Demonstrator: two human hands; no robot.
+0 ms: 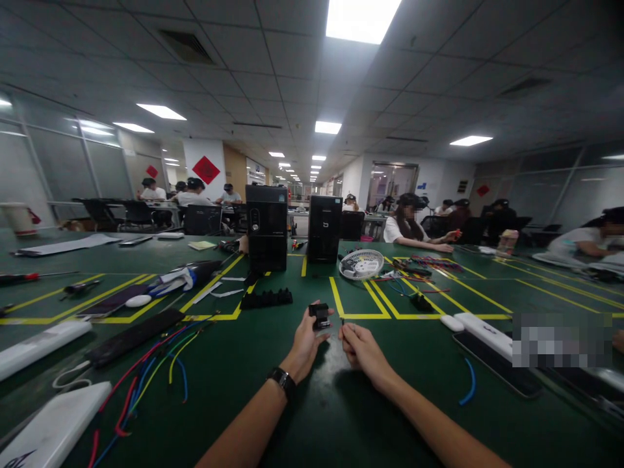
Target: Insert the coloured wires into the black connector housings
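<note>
Holding a small black block (320, 316) in its fingers, the left hand (308, 338) is over the green table (322, 422), while the right hand (363, 348), near it but apart, pinches a dark piece (342, 320) too small to identify. Open room lies between the left hand and the coloured wires (170, 355) at left, and between the right hand and a short blue tube (468, 382) at right. Ahead, yellow tape (363, 316) edges the working space, with black parts (266, 298), a white basket (361, 264) and two upright black boxes (266, 227) beyond.
</note>
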